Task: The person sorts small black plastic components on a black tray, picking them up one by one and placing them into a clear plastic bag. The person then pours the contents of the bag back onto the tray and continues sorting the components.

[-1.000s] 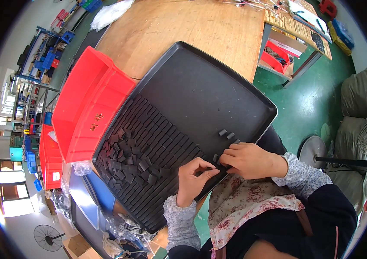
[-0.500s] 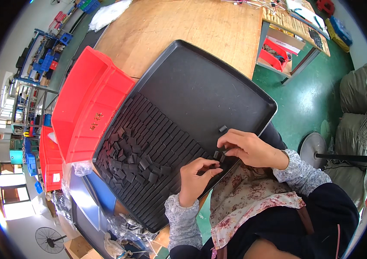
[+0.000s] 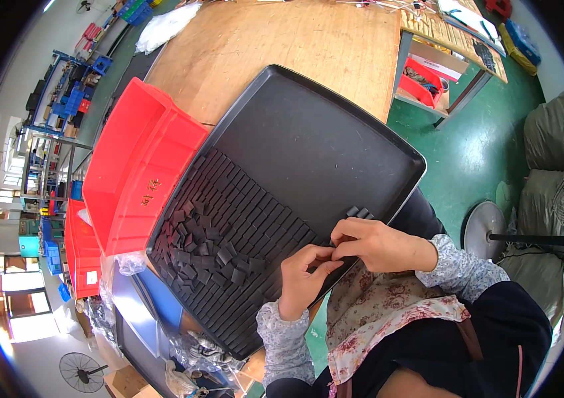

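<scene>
Since a second earlier, her left hand and right hand had met at the black tray's near edge, fingertips pinching small black pads.

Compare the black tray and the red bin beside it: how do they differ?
The black tray is wide and shallow with a low rim; the red bin is narrower, with taller walls. The tray holds many small black pieces, some in neat rows and some loose; what shows of the bin's inside looks empty. Both hands, left hand and right hand, work at the tray's edge; neither touches the bin. Both sit on the wooden table.
</scene>
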The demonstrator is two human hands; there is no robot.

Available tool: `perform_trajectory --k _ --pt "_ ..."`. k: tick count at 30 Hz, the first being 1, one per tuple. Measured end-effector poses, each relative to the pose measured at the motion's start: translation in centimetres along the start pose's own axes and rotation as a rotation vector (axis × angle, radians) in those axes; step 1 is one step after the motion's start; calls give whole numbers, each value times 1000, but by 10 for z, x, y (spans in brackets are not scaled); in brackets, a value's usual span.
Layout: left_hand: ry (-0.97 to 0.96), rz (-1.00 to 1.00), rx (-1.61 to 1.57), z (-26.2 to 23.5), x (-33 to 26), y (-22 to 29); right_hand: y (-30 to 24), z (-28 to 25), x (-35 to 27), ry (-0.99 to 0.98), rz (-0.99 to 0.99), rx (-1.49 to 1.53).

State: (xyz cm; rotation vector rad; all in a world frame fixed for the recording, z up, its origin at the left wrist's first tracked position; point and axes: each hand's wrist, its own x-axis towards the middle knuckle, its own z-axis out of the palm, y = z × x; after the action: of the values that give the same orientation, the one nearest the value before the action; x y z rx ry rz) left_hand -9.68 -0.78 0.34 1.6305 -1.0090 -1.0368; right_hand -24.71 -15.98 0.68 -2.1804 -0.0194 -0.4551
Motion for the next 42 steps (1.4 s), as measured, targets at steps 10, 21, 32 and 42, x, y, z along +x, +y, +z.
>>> perform_trajectory --k 10,21,32,42 --pt "21 -22 -129 1 -2 -3 -7 -6 7 168 246 512" --pt "19 -45 -349 1 -4 -9 -8 1 10 228 55 221" --pt "86 -53 -296 -6 -5 -4 9 -2 7 96 52 43" --pt "174 318 329 24 7 10 21 -1 0 108 108 -330"
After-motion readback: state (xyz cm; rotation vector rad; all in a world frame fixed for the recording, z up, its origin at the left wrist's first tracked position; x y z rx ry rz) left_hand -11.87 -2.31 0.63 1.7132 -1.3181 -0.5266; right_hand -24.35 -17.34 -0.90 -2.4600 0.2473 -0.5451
